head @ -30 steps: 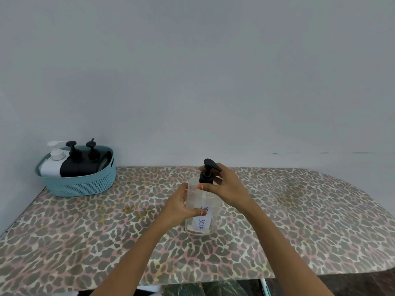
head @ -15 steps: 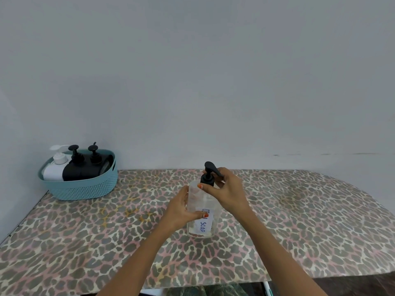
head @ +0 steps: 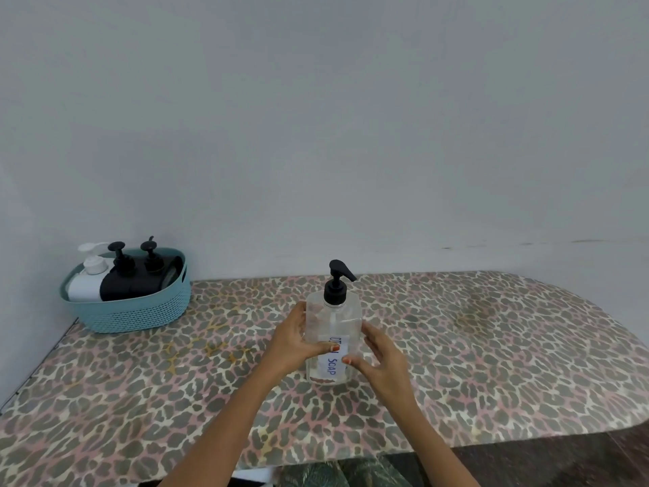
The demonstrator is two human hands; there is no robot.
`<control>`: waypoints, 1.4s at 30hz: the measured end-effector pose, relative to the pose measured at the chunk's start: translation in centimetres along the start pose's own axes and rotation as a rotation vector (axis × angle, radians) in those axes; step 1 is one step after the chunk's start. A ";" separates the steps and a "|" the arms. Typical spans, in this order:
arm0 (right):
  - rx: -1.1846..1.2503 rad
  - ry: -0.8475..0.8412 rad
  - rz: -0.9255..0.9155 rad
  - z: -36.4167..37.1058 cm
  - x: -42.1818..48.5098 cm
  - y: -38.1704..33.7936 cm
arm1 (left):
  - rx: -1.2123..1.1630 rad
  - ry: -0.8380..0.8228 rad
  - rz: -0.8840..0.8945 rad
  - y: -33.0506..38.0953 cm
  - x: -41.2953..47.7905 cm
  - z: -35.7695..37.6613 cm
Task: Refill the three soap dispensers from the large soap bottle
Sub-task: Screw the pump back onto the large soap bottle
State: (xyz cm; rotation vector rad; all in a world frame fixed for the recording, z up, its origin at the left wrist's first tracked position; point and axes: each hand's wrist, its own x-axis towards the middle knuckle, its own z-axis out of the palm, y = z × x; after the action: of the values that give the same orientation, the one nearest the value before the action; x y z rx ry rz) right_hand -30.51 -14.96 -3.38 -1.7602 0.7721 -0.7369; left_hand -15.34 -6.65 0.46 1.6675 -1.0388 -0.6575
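Observation:
A clear large soap bottle (head: pixel 333 318) with a black pump top and a white label reading SOAP stands upright at the middle of the table. My left hand (head: pixel 293 340) grips its left side, thumb across the front. My right hand (head: pixel 381 356) holds its lower right side, thumb tip on the label and fingers up along the side. At the far left, a teal basket (head: pixel 140 311) holds three dispensers: a white one (head: pixel 86 286) and two black ones (head: pixel 119 286) (head: pixel 152 272).
The table (head: pixel 491 346) has a leopard-print cover and stands against a plain grey wall. Its right end is rounded, and dark floor shows below the front edge.
My right hand has left the black pump top and come down onto the bottle's lower right side. My left hand has kept its grip and the bottle has stayed upright.

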 end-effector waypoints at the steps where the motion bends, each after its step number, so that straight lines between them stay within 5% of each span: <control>1: -0.034 -0.023 0.019 0.4 -0.1 0.5 | -0.004 0.003 0.004 0.0 0.0 0.0; 14: -0.084 0.071 0.030 0.6 1.4 1.1 | -0.021 0.046 -0.017 0.4 1.9 2.0; 29: -0.201 0.337 -0.042 -13.6 14.3 4.0 | 0.101 -0.023 0.056 6.2 17.7 14.2; 42: -0.151 0.272 -0.014 -18.2 21.5 9.2 | 0.218 -0.032 0.042 5.8 25.7 19.5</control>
State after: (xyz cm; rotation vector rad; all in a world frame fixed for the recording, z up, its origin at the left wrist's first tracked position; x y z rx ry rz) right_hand -33.15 -44.44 -4.51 -1.8229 1.0211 -0.9621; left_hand -20.89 -38.94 1.03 1.8220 -1.1998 -0.5606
